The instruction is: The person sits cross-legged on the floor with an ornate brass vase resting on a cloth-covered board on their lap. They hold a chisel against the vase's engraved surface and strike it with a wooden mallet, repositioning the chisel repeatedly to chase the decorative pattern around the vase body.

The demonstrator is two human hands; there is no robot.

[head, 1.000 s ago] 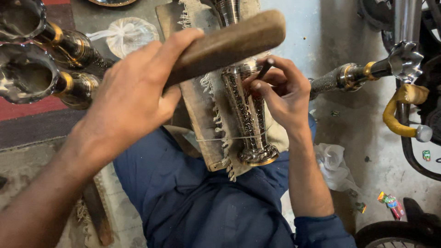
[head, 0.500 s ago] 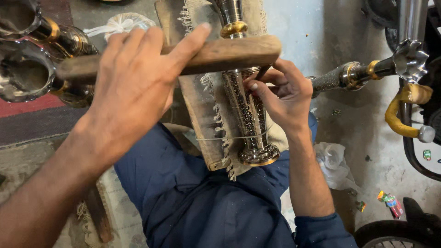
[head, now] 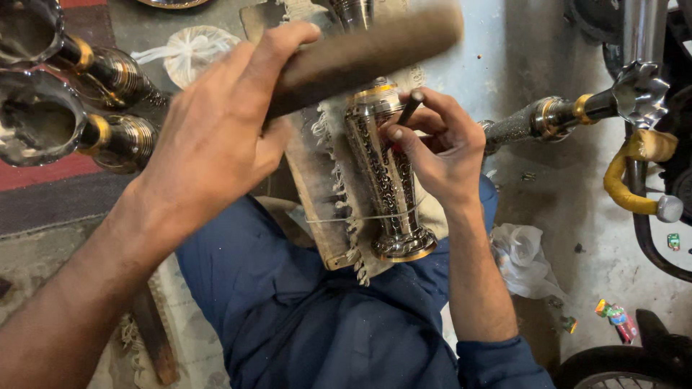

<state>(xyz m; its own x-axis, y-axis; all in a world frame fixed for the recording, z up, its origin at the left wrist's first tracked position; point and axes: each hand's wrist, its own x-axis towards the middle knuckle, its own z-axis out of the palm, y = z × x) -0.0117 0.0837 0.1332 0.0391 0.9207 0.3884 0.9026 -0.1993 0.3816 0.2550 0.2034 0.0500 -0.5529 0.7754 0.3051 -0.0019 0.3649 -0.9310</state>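
Note:
My left hand (head: 216, 137) grips a thick brown wooden stick (head: 360, 54), held tilted above the work, its far end up at the top of the view. My right hand (head: 443, 155) pinches a thin dark punch (head: 411, 106) with its tip on the upper part of an engraved silver-and-gold metal vase (head: 386, 187). The vase lies lengthwise on a fringed cloth (head: 346, 216) over a wooden board (head: 313, 180) that rests on my blue-clad lap. A thin cord (head: 360, 217) runs across the vase's lower part.
Two similar metal vases (head: 108, 72) (head: 43, 126) lie at the upper left beside a tied white bag (head: 187, 50). Another engraved metal piece (head: 533, 119) lies to the right, near motorbike parts (head: 641, 94). Crumpled plastic (head: 522, 259) sits on the concrete floor.
The wooden stick swung down level over the punch half a second ago and has risen again, tilted. My right hand and the punch stayed on the vase.

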